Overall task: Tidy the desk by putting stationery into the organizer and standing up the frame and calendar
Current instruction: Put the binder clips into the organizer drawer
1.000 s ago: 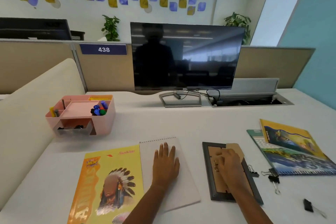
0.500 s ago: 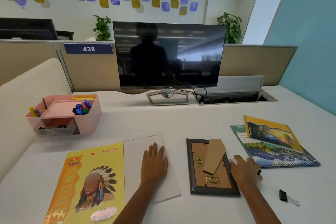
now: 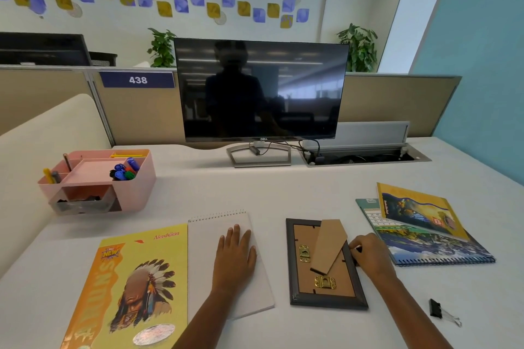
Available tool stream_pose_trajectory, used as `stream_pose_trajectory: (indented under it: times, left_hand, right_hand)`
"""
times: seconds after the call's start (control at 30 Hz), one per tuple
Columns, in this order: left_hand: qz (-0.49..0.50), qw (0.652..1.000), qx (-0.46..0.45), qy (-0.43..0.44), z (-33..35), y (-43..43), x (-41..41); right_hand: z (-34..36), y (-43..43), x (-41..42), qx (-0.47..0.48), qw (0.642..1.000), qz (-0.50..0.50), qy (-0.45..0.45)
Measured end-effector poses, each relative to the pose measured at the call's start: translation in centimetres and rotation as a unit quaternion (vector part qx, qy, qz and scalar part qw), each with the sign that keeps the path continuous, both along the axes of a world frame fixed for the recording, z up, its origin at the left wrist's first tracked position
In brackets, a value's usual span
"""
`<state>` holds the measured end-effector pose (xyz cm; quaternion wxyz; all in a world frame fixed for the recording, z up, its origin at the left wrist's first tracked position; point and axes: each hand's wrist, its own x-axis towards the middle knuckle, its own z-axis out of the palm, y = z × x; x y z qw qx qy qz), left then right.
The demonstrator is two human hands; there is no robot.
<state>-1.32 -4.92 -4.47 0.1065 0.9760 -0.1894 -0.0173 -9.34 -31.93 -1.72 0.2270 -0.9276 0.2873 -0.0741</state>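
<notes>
A dark picture frame (image 3: 293, 263) lies face down on the desk, its brown easel leg (image 3: 330, 246) swung out across the back. My right hand (image 3: 373, 256) rests just right of the frame, fingers curled and pinched on a small black binder clip (image 3: 358, 249) that is mostly hidden. A spiral calendar (image 3: 431, 249) lies flat further right, with a yellow booklet (image 3: 416, 207) on top of it. My left hand (image 3: 234, 253) lies flat on a white spiral notepad (image 3: 209, 232). The pink organizer (image 3: 141, 181) stands at the far left, holding markers and pens.
A loose black binder clip (image 3: 435, 310) lies at the near right. A yellow magazine (image 3: 136, 278) lies left of the notepad. A monitor (image 3: 261, 88) stands at the back, with an open cable tray (image 3: 365, 157) to its right. A partition runs along the left.
My right hand slid off the frame's back to its right side and curled its fingers on the binder clip there. The easel leg now shows. My left hand stayed on the notepad.
</notes>
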Motion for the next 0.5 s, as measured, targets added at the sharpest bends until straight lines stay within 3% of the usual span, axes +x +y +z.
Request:
stream_pose_trajectory:
  times: [0.17, 0.27, 0.5]
  left_hand:
    - [0.002, 1.0, -0.005, -0.003, -0.2, 0.0, 0.0]
    - [0.006, 1.0, -0.012, -0.008, -0.3, 0.0, 0.0]
    - [0.004, 0.999, -0.045, -0.022, -0.6, 0.0, 0.1]
  right_hand:
    - [0.7, -0.7, -0.7, 0.09, 0.989, 0.006, -0.118]
    - [1.1, -1.0, -0.9, 0.111, 0.985, -0.003, -0.136]
    - [1.5, -2.1, -0.3, 0.106, 0.989, 0.063, 0.08]
